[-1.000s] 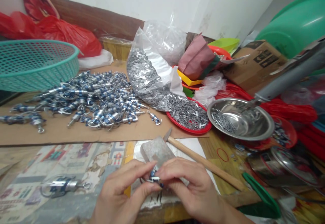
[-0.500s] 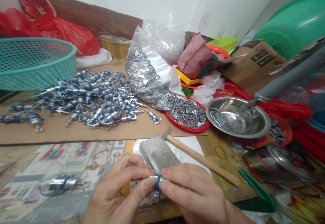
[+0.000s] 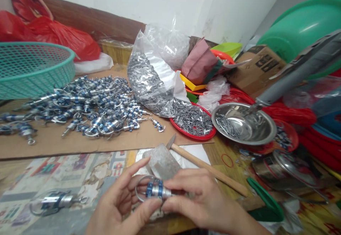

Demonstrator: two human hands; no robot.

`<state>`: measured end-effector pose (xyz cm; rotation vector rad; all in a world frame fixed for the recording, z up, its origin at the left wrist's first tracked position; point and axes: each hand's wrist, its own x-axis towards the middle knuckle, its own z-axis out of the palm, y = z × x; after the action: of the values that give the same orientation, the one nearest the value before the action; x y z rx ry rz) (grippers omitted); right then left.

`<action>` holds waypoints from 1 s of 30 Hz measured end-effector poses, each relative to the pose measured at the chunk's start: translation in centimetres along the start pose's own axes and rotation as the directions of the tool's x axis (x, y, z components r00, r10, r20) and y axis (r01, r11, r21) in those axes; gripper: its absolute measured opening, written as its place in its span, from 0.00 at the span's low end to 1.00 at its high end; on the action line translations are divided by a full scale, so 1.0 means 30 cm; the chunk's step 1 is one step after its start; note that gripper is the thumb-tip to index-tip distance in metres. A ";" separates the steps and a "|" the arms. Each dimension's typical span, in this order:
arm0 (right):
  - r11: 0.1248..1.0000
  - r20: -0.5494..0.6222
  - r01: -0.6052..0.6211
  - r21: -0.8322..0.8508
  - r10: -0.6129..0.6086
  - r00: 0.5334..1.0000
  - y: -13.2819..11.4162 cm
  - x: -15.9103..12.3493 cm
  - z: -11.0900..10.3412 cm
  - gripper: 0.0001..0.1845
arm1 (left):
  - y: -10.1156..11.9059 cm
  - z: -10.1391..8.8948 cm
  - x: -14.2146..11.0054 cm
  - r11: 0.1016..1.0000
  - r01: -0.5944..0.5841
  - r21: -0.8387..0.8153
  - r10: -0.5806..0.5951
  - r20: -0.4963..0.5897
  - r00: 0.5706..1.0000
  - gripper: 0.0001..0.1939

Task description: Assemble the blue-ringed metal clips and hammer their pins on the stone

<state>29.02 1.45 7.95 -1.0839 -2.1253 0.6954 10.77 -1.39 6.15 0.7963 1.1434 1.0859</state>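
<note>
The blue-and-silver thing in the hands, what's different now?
The blue-and-silver thing turned, so its ring shows at the left. The left hand lifted its index finger away; the right hand pinches the other end. The hammer and grey block stayed put.

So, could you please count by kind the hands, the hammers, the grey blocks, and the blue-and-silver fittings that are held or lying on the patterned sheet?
Hands: 2, the left hand and the right hand
Hammer: 1
Grey block: 1
Blue-and-silver fittings: 2, the held fitting and the lying fitting
Total: 6
</note>
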 end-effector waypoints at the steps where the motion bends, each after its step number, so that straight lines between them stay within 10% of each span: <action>1: 0.993 -0.015 -0.054 -0.101 0.053 0.998 0.036 0.026 -0.030 0.07 | 0.002 -0.004 0.009 1.000 0.031 -0.004 -0.030 0.027 0.999 0.34; 4: 0.833 -0.262 -0.341 -0.436 0.245 0.933 0.194 0.128 -0.127 0.12 | 0.012 -0.018 0.039 0.993 0.114 -0.007 -0.111 0.169 0.979 0.38; 10: 0.689 -0.241 -0.438 -0.578 0.369 0.898 0.428 0.263 -0.170 0.12 | 0.015 -0.030 0.076 0.991 0.136 0.015 -0.134 0.299 0.945 0.38; 20: 0.862 -0.270 -0.395 -0.318 0.317 0.909 0.301 0.191 -0.188 0.06 | -0.005 -0.045 0.115 0.979 0.167 -0.119 -0.131 0.263 0.956 0.44; 25: 0.999 -0.090 -0.012 -0.039 0.009 0.996 0.091 0.076 -0.017 0.04 | -0.017 -0.043 0.122 0.960 0.199 -0.196 -0.137 0.292 0.947 0.44; 30: 0.875 -0.044 0.448 -0.183 -0.462 0.886 0.065 0.062 0.051 0.12 | -0.028 -0.047 0.127 0.949 0.206 -0.238 -0.115 0.345 0.931 0.45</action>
<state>28.03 3.77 6.16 -0.6337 -2.2750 0.2420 9.79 1.93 3.86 0.6251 0.7444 0.9061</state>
